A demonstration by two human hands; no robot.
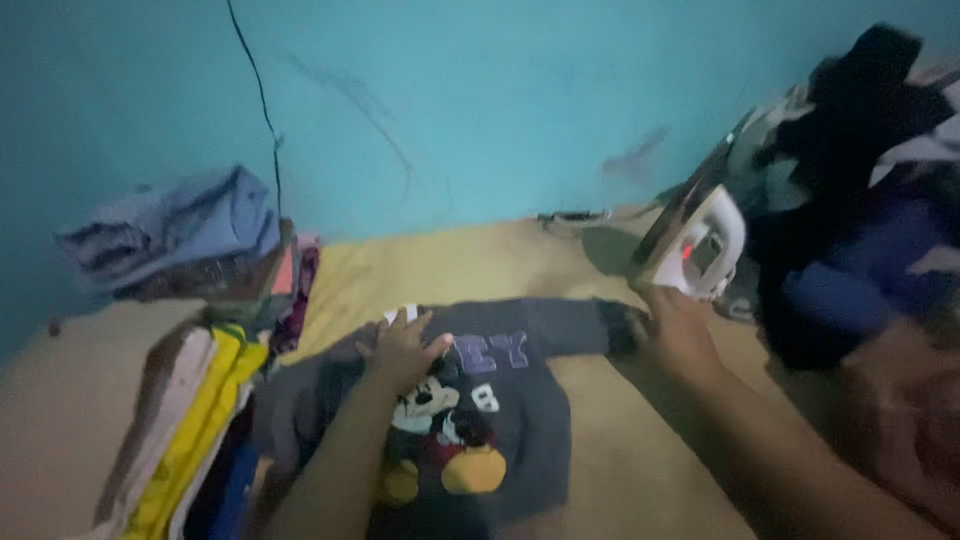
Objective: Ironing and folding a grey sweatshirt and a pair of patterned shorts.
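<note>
A small grey sweatshirt (530, 400) with a cartoon print lies flat on a yellow-tan cloth surface (620, 470). My left hand (402, 348) rests flat on its collar area, fingers spread. My right hand (675, 330) is at the end of the sweatshirt's right sleeve, just below a white clothes iron (700, 240) that stands on its heel with a red light showing. Whether the right hand touches the iron is unclear in the blur.
A stack of folded clothes (190, 420) in yellow, white and blue stands at the left, with blue-grey garments (180, 235) piled above it. A heap of dark clothes (860, 200) fills the right. A black cord (262, 100) runs down the teal wall.
</note>
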